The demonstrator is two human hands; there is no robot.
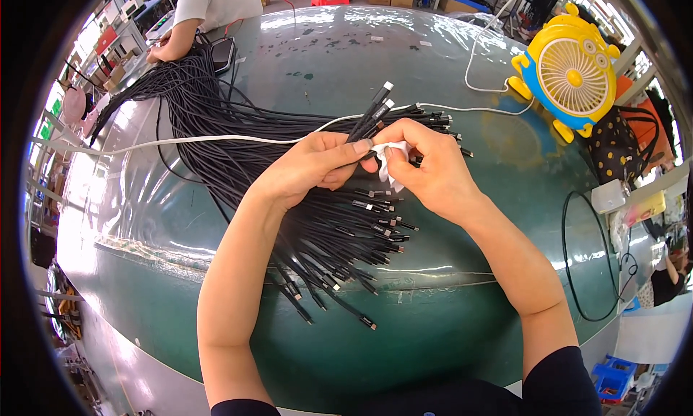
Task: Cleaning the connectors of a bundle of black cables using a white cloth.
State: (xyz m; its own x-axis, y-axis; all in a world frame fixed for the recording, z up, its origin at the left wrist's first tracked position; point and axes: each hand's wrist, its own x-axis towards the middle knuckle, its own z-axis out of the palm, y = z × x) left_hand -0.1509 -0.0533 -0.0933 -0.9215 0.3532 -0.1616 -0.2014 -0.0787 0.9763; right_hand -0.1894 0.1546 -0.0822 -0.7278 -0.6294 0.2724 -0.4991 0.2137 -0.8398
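Black cables (238,127) lie in a thick bundle across the green table, their connector ends fanned out toward the middle and front. My left hand (317,163) is closed on a few cable ends (375,111), whose plugs stick up past the fingers. A crumpled white cloth or tissue (393,163) is pinched in my right hand (429,163), right beside the left fingertips, around or against a cable end; my fingers hide the exact contact. More connector ends (382,228) lie on the table just below both hands.
A white cord (216,138) crosses the bundle toward a yellow and blue cartoon-shaped fan (574,73) at the right. Behind it sits a black dotted bag (624,145). Another person (209,12) leans on the table's far left. A dark cable loop (577,272) hangs at the right edge.
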